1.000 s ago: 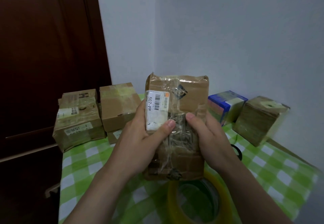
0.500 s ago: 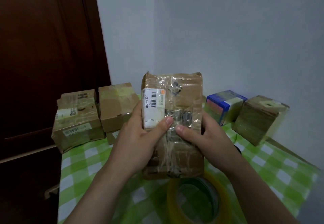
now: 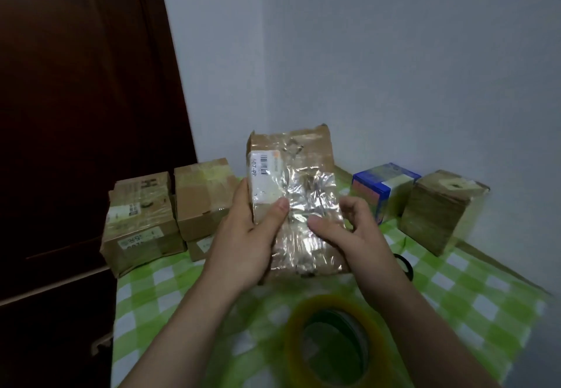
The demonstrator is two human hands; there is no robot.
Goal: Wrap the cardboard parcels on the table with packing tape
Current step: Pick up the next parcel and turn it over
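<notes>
The person is holding a cardboard parcel [image 3: 303, 157] upright above the green-checked table [image 3: 473, 296], just beyond the tape roll [image 3: 334, 345] lying near the table's front edge. The left hand [image 3: 243, 242] is gripping the parcel's left edge, its thumb lying across the white label [image 3: 261, 181]. The right hand [image 3: 355, 236] is pressing its thumb on the glossy taped front, its fingers curling at the right edge.

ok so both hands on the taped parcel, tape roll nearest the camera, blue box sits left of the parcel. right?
Not quite. The head view shows the blue box to the right of the parcel, next to a brown box. The rest holds: the left hand and the right hand are on the parcel, and the tape roll is nearest the camera.
</notes>
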